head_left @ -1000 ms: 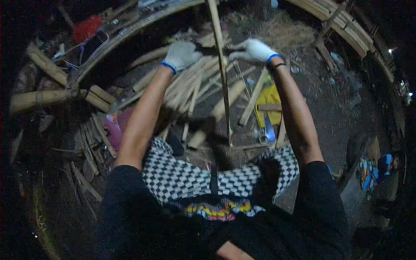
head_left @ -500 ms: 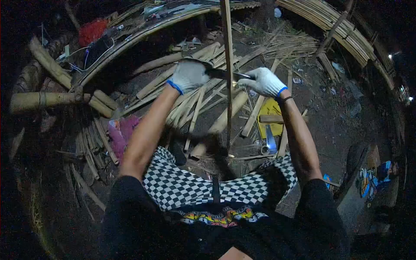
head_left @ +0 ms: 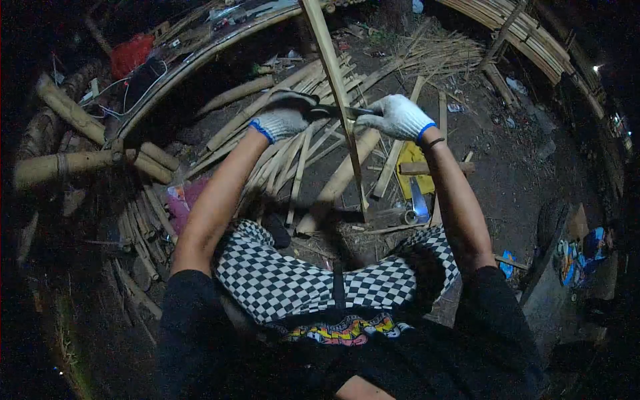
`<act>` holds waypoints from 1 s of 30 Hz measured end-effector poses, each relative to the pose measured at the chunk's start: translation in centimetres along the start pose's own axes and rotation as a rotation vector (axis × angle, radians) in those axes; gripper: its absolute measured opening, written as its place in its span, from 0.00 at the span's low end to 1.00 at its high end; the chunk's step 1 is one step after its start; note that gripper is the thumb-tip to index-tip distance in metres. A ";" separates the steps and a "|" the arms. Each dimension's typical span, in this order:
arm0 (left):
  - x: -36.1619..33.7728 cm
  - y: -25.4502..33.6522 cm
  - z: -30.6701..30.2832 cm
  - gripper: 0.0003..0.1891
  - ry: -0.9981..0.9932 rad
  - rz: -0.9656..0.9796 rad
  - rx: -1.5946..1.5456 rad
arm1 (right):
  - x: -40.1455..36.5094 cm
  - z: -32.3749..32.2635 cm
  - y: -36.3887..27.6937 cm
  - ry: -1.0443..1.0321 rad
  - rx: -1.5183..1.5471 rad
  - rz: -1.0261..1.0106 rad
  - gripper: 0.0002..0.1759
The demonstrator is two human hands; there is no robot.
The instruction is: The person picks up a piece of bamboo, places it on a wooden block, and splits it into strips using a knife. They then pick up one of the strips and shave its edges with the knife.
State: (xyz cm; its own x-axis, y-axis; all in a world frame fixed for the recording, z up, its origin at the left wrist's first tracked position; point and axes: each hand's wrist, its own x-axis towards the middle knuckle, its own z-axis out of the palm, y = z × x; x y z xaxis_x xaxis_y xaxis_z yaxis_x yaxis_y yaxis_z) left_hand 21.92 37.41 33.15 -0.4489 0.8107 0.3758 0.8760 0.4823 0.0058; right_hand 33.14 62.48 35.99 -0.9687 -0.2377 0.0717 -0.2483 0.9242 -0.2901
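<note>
My left hand point(head_left: 283, 117), in a white glove with a blue cuff, is closed around the dark handle end of a knife point(head_left: 333, 110). The long dark blade reaches sideways to my right hand point(head_left: 400, 119), also gloved, whose fingers are closed at its far end. Between the two hands a long bamboo strip point(head_left: 328, 57) stands nearly upright, leaning slightly, its lower end near the ground. The blade meets this strip; how deep it sits in the bamboo I cannot make out.
Several split bamboo strips point(head_left: 293, 160) and a thick bamboo pole point(head_left: 347, 177) lie on the ground ahead. A yellow sheet point(head_left: 411, 187) and a short wooden piece point(head_left: 417, 169) lie to the right. A red bag point(head_left: 129, 57) is at upper left.
The bamboo strip has tilted, its top moving left and its lower end slightly right. Both hands have shifted a little left and remain on the knife.
</note>
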 end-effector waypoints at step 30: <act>-0.1 2.2 5.2 0.10 -0.073 -0.231 0.210 | 1.2 9.0 4.9 0.298 -0.120 -0.025 0.15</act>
State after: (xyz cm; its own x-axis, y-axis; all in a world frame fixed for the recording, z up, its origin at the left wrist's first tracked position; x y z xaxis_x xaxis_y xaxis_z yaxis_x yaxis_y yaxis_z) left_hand 23.01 40.07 28.32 -0.6502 0.6895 0.3191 0.6969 0.7085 -0.1109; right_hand 30.80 64.08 26.08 -0.9160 -0.1794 0.3588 -0.2536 0.9520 -0.1716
